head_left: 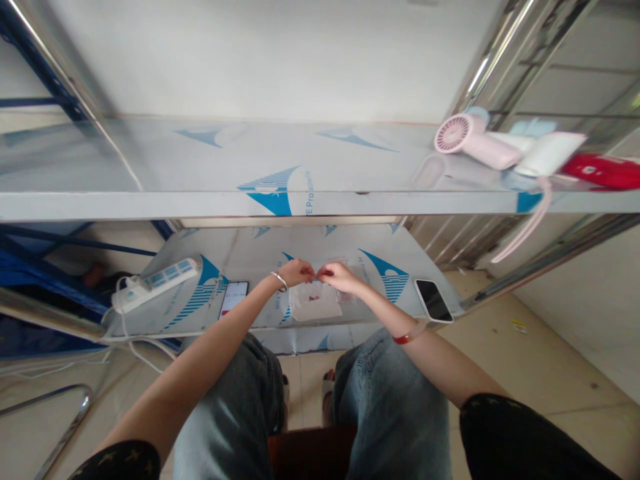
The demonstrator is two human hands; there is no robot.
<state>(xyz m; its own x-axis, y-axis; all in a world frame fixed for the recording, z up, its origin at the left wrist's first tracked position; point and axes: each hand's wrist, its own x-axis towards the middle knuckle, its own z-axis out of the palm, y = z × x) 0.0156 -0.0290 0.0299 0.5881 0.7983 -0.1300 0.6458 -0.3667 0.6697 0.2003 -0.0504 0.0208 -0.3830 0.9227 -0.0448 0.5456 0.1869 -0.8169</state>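
My left hand (297,272) and my right hand (338,276) come together fingertip to fingertip over the lower shelf. Both hands are closed in a pinch, and whatever lies between the fingers is too small to name. Right below them a white sheet or flat bag (315,308) lies on the shelf, with a few small dark reddish bits (314,298) on it. Beside my right hand, partly behind it, is a clear plastic bag (349,298) with pinkish marks.
A phone (234,297) lies left of my hands; another white-edged phone (433,301) lies right. A white power strip (159,283) with cables sits at the left end. On the upper shelf (200,167) are a pink handheld fan (475,141) and a red packet (605,171).
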